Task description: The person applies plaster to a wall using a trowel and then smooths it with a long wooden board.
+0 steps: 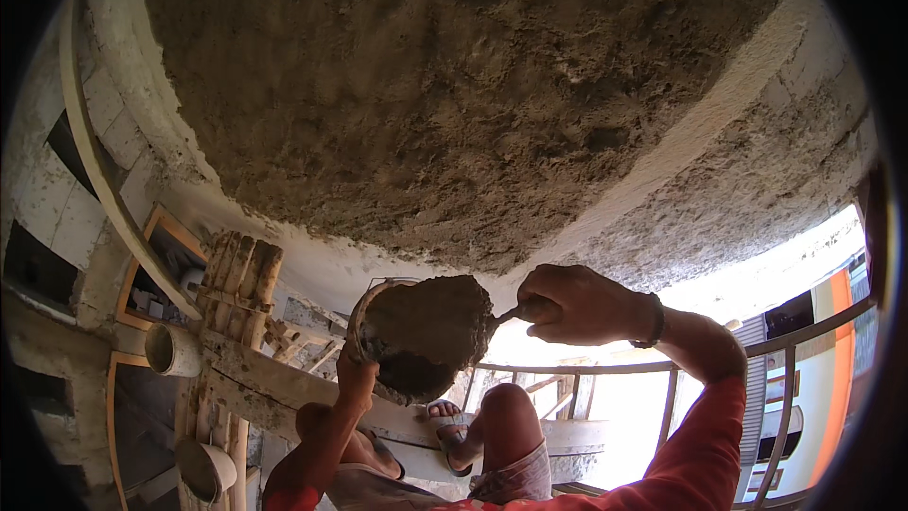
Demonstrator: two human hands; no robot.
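My left hand (pixel 357 382) grips the near left rim of a bucket (pixel 357 324) and holds it up in front of my knees. Grey-brown wet mortar (pixel 445 317) is heaped at the bucket's mouth and covers the trowel blade. My right hand (pixel 588 307) is closed round the handle of the trowel (pixel 509 315), just right of the bucket. Ahead of both hands spreads a wall surface (pixel 445 123) coated with rough, dark mortar. Its lower edge ends close above the bucket.
I sit on wooden planks (pixel 270 383) high up. Tied bamboo poles (pixel 236 289) stand at the left, beside an empty bucket (pixel 173 350) and another bucket (pixel 205 470). A railing (pixel 790 388) curves along the right. A long curved strip (pixel 99 161) leans at far left.
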